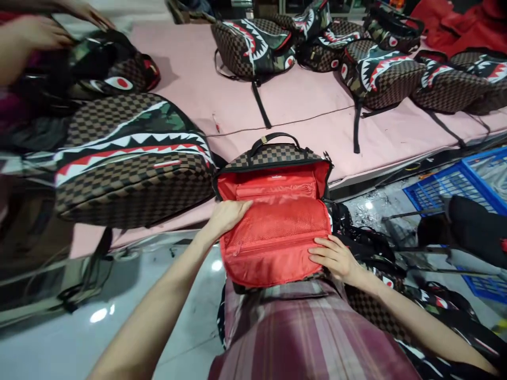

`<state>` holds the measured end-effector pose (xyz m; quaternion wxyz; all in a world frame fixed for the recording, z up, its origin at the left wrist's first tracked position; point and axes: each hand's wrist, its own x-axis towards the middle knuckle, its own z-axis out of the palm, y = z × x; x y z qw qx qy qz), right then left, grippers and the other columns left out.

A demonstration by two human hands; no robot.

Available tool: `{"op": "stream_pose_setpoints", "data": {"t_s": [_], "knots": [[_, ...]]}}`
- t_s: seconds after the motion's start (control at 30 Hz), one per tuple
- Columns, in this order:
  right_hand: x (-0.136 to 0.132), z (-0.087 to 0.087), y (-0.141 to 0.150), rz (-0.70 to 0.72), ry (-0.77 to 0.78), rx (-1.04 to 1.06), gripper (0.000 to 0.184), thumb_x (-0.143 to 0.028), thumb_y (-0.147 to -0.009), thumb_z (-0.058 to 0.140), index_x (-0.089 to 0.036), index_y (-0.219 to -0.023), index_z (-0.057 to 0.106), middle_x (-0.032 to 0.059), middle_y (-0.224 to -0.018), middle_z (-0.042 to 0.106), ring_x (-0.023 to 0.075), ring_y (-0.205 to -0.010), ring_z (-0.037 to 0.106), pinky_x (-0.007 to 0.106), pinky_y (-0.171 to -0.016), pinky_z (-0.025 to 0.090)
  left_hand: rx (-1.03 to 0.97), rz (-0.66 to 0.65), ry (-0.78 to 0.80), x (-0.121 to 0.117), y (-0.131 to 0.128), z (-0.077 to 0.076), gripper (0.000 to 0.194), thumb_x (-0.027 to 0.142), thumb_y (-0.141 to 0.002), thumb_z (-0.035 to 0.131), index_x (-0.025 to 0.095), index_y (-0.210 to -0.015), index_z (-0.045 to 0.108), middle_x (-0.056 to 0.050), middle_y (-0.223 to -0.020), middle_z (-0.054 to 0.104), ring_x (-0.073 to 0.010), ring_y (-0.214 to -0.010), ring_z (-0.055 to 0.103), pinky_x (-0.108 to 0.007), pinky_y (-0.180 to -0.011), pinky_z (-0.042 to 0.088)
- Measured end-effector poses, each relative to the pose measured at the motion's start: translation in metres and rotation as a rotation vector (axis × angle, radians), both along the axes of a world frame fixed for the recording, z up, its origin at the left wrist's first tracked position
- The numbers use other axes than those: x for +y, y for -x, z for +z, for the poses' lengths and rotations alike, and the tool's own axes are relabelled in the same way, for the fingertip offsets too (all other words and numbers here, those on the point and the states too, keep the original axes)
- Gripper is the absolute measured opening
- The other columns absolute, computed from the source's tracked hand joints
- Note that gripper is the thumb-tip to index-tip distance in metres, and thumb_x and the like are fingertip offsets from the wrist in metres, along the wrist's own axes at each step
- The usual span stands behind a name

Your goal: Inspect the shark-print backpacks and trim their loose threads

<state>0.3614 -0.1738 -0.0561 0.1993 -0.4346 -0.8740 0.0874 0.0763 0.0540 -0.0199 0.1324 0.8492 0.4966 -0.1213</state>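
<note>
A backpack (278, 215) lies unzipped before me, partly on the table edge and partly against my lap. Its inside is lined in red, with a mesh pocket and a zip across the folded-down panel. The outside has a brown check, and a black top handle (274, 139) stands up at the far end. My left hand (230, 217) is closed on the left edge of the panel, fingertips on the lining. On the right edge sits my right hand (334, 257), its fingers over the red lining and its thumb hidden.
A checked backpack (134, 163) with a shark-mouth print lies left on the pink-covered table (190, 68). Several similar bags (253, 47) stand along the back. Another person's hands (47, 34) touch a bag at far left. Blue crates (455, 184) and bags are at right.
</note>
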Motion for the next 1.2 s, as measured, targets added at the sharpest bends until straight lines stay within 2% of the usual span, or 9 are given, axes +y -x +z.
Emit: {"op": "stream_pose_setpoints", "data": {"t_s": [0.43,0.53,0.63,0.73,0.8,0.9,1.03,1.13,1.2], "knots": [[0.0,-0.019,-0.004,-0.004,-0.053,-0.02,0.049,-0.005,-0.08,0.04,-0.025,-0.124,0.051,0.0049,-0.116,0.063,0.0181,-0.128,0.037,0.044,-0.105,0.028,-0.138,0.026,-0.071,-0.009,0.002,-0.001,0.06,0.049,-0.091,0.018,0.013,-0.093,0.066,-0.014,-0.095,0.069,-0.0247,-0.091,0.062,-0.031,-0.076,0.041],[0.0,-0.006,-0.001,0.007,0.003,-0.032,0.054,-0.003,-0.076,0.039,-0.025,-0.124,0.051,0.005,-0.117,0.062,0.019,-0.127,0.038,0.047,-0.104,0.029,-0.142,0.003,-0.126,-0.015,0.004,0.0,0.057,0.046,-0.092,0.021,0.012,-0.087,0.066,-0.014,-0.091,0.069,-0.0241,-0.087,0.063,-0.03,-0.072,0.041],[0.008,0.031,0.002,0.113,0.215,-0.013,0.05,-0.007,-0.075,0.04,-0.029,-0.116,0.058,0.003,-0.116,0.063,0.0212,-0.126,0.04,0.047,-0.102,0.032,-0.178,-0.059,-0.196,-0.031,0.011,0.003,0.052,0.04,-0.092,0.023,0.012,-0.078,0.064,-0.013,-0.083,0.068,-0.0218,-0.08,0.062,-0.03,-0.069,0.039],[0.038,0.07,0.002,0.16,0.418,0.144,0.041,-0.012,-0.083,0.036,-0.029,-0.108,0.063,0.0015,-0.109,0.066,0.0163,-0.113,0.054,0.034,-0.095,0.042,-0.244,-0.125,-0.257,-0.052,0.019,0.007,0.049,0.035,-0.093,0.023,0.014,-0.072,0.062,-0.009,-0.073,0.067,-0.0176,-0.07,0.059,-0.029,-0.068,0.037],[0.074,0.082,0.005,-0.015,0.433,0.191,0.037,-0.016,-0.088,0.033,-0.025,-0.111,0.061,0.0034,-0.111,0.065,0.0151,-0.105,0.058,0.03,-0.09,0.045,-0.273,-0.165,-0.303,-0.063,0.022,0.009,0.048,0.033,-0.093,0.023,0.016,-0.069,0.061,-0.006,-0.068,0.065,-0.0155,-0.066,0.056,-0.029,-0.066,0.035],[0.142,0.069,0.026,-0.229,0.335,0.04,0.031,-0.019,-0.088,0.038,-0.018,-0.11,0.061,0.0071,-0.111,0.064,0.0191,-0.105,0.058,0.032,-0.091,0.043,-0.306,-0.208,-0.353,-0.073,0.022,0.012,0.046,0.03,-0.093,0.024,0.017,-0.066,0.06,-0.004,-0.064,0.063,-0.0139,-0.061,0.052,-0.029,-0.062,0.033],[0.219,0.041,0.081,-0.123,0.336,-0.212,0.035,-0.024,-0.087,0.047,-0.016,-0.121,0.051,0.0101,-0.123,0.056,0.0201,-0.115,0.049,0.031,-0.095,0.037,-0.337,-0.234,-0.343,-0.074,0.02,0.01,0.046,0.029,-0.092,0.024,0.017,-0.064,0.058,-0.003,-0.063,0.062,-0.0134,-0.059,0.051,-0.029,-0.061,0.032],[0.244,0.036,0.106,-0.118,0.355,-0.303,0.034,-0.034,-0.088,0.047,-0.017,-0.116,0.054,0.0126,-0.115,0.059,0.0227,-0.107,0.054,0.032,-0.086,0.041,-0.334,-0.185,-0.319,-0.071,0.023,0.007,0.046,0.028,-0.092,0.024,0.017,-0.064,0.058,-0.003,-0.063,0.062,-0.0135,-0.059,0.052,-0.029,-0.061,0.034],[0.245,0.036,0.102,-0.121,0.389,-0.329,0.029,-0.039,-0.087,0.046,-0.018,-0.102,0.06,0.011,-0.101,0.065,0.0233,-0.095,0.06,0.03,-0.077,0.043,-0.297,-0.113,-0.285,-0.067,0.027,0.003,0.045,0.029,-0.092,0.023,0.017,-0.067,0.059,-0.004,-0.064,0.063,-0.0145,-0.062,0.054,-0.029,-0.062,0.036]]}}
